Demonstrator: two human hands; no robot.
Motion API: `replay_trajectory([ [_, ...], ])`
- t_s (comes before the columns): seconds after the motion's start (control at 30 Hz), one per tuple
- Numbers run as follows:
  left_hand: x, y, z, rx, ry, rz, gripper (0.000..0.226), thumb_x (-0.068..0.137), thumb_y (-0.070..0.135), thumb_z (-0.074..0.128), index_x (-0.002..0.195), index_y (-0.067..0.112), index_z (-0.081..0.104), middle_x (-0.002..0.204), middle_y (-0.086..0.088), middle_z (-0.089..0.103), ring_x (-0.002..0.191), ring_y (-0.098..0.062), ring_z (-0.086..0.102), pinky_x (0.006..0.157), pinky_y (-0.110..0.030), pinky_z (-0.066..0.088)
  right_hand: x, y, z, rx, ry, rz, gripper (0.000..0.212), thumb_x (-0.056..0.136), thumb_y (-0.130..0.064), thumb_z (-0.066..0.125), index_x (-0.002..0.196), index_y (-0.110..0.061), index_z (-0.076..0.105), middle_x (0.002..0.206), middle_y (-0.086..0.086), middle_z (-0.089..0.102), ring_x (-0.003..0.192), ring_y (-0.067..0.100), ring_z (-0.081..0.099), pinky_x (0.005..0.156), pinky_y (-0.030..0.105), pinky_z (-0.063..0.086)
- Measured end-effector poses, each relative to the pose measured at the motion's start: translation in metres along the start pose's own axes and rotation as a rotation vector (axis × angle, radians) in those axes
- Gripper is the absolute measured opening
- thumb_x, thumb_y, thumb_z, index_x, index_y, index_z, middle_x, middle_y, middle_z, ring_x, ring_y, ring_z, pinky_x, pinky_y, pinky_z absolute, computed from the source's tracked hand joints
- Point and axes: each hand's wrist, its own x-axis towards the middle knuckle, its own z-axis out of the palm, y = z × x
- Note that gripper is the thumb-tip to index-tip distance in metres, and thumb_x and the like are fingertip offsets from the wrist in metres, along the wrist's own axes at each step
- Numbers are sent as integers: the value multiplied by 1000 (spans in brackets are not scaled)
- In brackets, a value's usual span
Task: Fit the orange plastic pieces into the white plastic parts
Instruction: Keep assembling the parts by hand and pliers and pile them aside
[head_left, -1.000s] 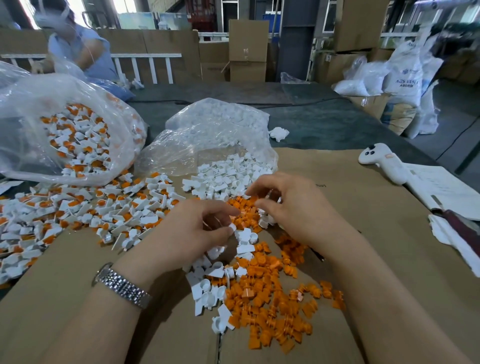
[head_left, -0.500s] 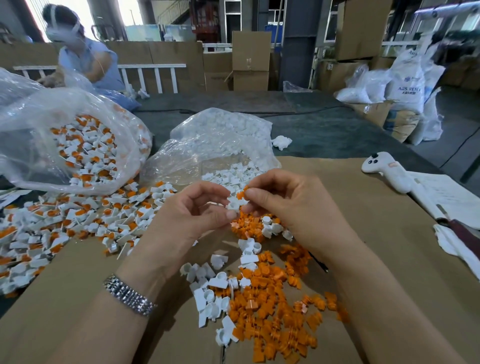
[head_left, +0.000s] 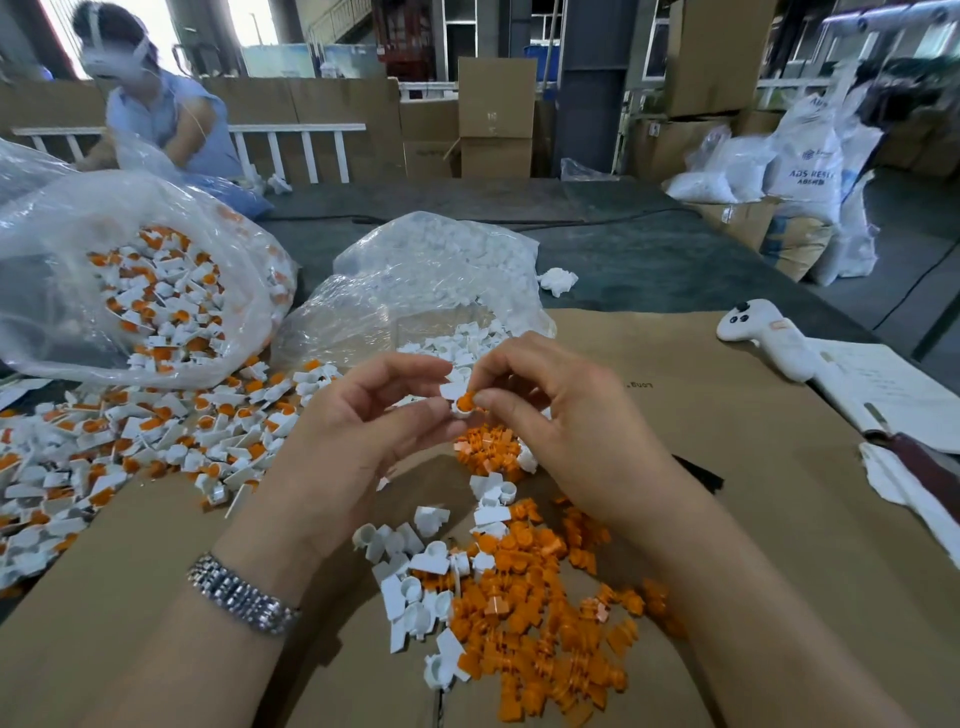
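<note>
My left hand (head_left: 358, 431) pinches a white plastic part (head_left: 453, 393) between thumb and fingers, raised above the cardboard. My right hand (head_left: 561, 415) pinches an orange piece (head_left: 466, 401) that sits in the round opening of that white part. Below the hands lies a loose pile of orange pieces (head_left: 535, 623) with loose white parts (head_left: 415, 577) along its left side. A smaller orange heap (head_left: 488, 449) lies just under my right fingers.
Assembled white-and-orange parts (head_left: 130, 441) spread across the left, spilling from a clear bag (head_left: 130, 291). A second clear bag of white parts (head_left: 431, 280) lies behind the hands. A white controller (head_left: 763, 338) and papers (head_left: 883, 389) lie at right. Another person (head_left: 156, 114) works at far left.
Both hands rose from the pile and came together. The left hand picked up a white part, the right an orange piece, and the orange piece now sits in the white part.
</note>
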Motion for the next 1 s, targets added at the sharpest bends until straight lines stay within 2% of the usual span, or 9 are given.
replay_trajectory([
  [0.1, 2, 1, 1, -136, -7, -72, 36, 73, -4, 74, 106, 10, 80, 93, -8, 72, 88, -24, 77, 78, -25, 61, 0, -1, -1, -5, -9, -24, 6, 97, -15, 65, 97, -19, 69, 95, -6, 63, 91, 11, 61, 81, 37, 52],
  [0.2, 0, 3, 0, -222, -39, -246, 36, 78, -5, 70, 113, -2, 74, 108, -23, 75, 95, -31, 77, 74, -24, 62, 0, -2, -1, 4, -24, -41, 5, 96, -13, 66, 96, -16, 68, 96, -4, 63, 91, 12, 60, 81, 38, 51],
  [0.3, -2, 4, -1, -203, -78, -341, 26, 79, 0, 70, 103, -10, 73, 96, -32, 74, 75, -26, 78, 64, -22, 62, 0, -2, -1, 7, -52, -39, 5, 96, -12, 66, 96, -16, 69, 96, -3, 63, 91, 12, 61, 82, 39, 51],
  [0.4, -1, 3, 0, -114, -46, -223, 19, 70, 4, 79, 89, 3, 78, 82, -24, 74, 66, -21, 74, 62, -21, 61, -1, 0, -3, 5, -32, -49, 4, 96, -15, 66, 97, -17, 68, 96, -5, 63, 91, 13, 61, 81, 38, 51],
  [0.5, -1, 3, 2, -26, -34, -95, 19, 63, 15, 86, 81, 12, 79, 82, -20, 75, 74, -22, 75, 68, -23, 61, -1, 0, -3, -32, -9, -62, 3, 96, -16, 67, 97, -18, 67, 93, -7, 62, 88, 11, 60, 79, 38, 51],
  [0.73, -1, 0, 1, -126, -73, -83, 18, 67, 11, 85, 84, 10, 78, 93, -25, 76, 93, -32, 77, 75, -24, 61, -1, -2, -4, -59, 3, -82, 3, 96, -13, 67, 96, -16, 68, 94, -6, 62, 89, 12, 60, 79, 35, 51],
  [0.87, -4, -3, 7, 105, -24, 66, 24, 70, 22, 86, 91, 16, 76, 95, -13, 79, 91, -28, 78, 80, -26, 61, -2, -5, 3, -51, 33, 8, 3, 95, -17, 67, 94, -19, 65, 89, -7, 62, 82, 10, 59, 72, 27, 51],
  [0.93, -5, -4, 10, 198, 13, 130, 31, 70, 27, 86, 98, 21, 73, 95, -10, 79, 90, -27, 78, 81, -26, 61, -2, -6, 6, 30, 45, 95, 4, 95, -18, 66, 95, -22, 64, 83, -7, 63, 76, 10, 61, 66, 23, 52],
  [1.0, -5, -4, 12, 220, 30, 166, 36, 72, 27, 85, 105, 26, 73, 98, -10, 78, 90, -27, 78, 82, -25, 61, -2, -7, 6, 168, 48, 171, 8, 96, -17, 66, 99, -24, 63, 81, -2, 65, 74, 15, 66, 68, 31, 58],
])
